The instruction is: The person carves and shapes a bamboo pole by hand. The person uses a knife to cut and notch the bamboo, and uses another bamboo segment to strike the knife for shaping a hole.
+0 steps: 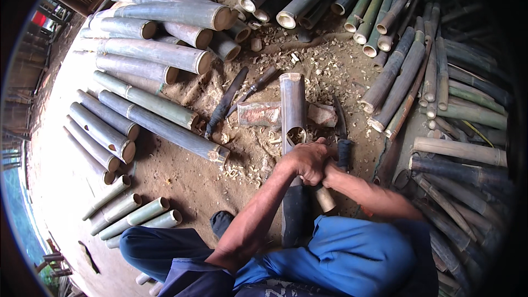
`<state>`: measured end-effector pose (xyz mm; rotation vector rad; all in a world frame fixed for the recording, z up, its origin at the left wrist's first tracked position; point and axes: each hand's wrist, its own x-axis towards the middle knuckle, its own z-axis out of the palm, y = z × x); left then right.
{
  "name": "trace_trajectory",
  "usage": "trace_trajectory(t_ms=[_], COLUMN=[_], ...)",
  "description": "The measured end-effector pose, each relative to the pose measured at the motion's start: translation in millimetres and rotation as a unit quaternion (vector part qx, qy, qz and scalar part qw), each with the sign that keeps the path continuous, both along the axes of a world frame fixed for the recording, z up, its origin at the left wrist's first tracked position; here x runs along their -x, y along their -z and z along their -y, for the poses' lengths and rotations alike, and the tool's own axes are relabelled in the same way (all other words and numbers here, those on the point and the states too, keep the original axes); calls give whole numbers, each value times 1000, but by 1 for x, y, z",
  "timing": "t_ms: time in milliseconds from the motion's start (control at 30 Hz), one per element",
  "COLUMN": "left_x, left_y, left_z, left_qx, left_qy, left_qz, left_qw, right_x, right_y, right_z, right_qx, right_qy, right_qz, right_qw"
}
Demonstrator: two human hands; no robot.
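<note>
A grey-brown bamboo section [293, 96] lies lengthwise in front of me, its far part propped across a short log [256, 114]. An opening with pale cut edges shows in its upper side, just ahead of my hands. My left hand [305, 159] is closed over the bamboo beside that opening; what its fingers grip is hidden. Pressed against it from the right is my right hand [330, 174], partly covered. A pale wooden tool handle [325, 198] sticks out below both hands, with its working end out of sight. The bamboo's near end seems dark, between my legs.
A knife [341, 126] with a dark wrapped handle lies right of the bamboo. Left of the log are another dark-handled knife [224, 105] and a slimmer blade tool [257, 83]. Bamboo lengths [165, 55] are stacked left, ahead and right. Wood shavings [319, 66] litter the dirt floor.
</note>
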<state>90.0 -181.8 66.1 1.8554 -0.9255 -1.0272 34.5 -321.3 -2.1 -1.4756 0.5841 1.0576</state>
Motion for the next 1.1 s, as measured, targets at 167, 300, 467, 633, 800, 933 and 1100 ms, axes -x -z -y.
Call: trace_trajectory(t_ms=[167, 300, 467, 633, 800, 933, 1100], left_x=[-14, 24, 90, 128, 134, 141, 132], left_y=[-25, -67, -205, -264, -265, -272, -250], left_z=[-16, -55, -110, -98, -99, -103, -107], left_qx=[-25, 241, 680, 738, 704, 722, 748], left_qy=[62, -266, -154, -116, -68, -128, -56], left_qz=[40, -38, -199, -156, -187, -183, -135], left_qw=[997, 933, 689, 646, 682, 655, 648], right_x=[7, 27, 72, 89, 72, 42, 61], right_y=[-12, -23, -45, -44, -5, 7, 77], right_z=[-31, -34, -30, -45, 5, 71, 201], right_qx=[-141, -222, -186, -160, 12, 443, 465], right_qy=[147, 222, 266, 313, 256, 73, -21], right_qz=[-1, 22, 125, 203, 361, 391, 275], right_qw=[979, 949, 938, 914, 897, 803, 841])
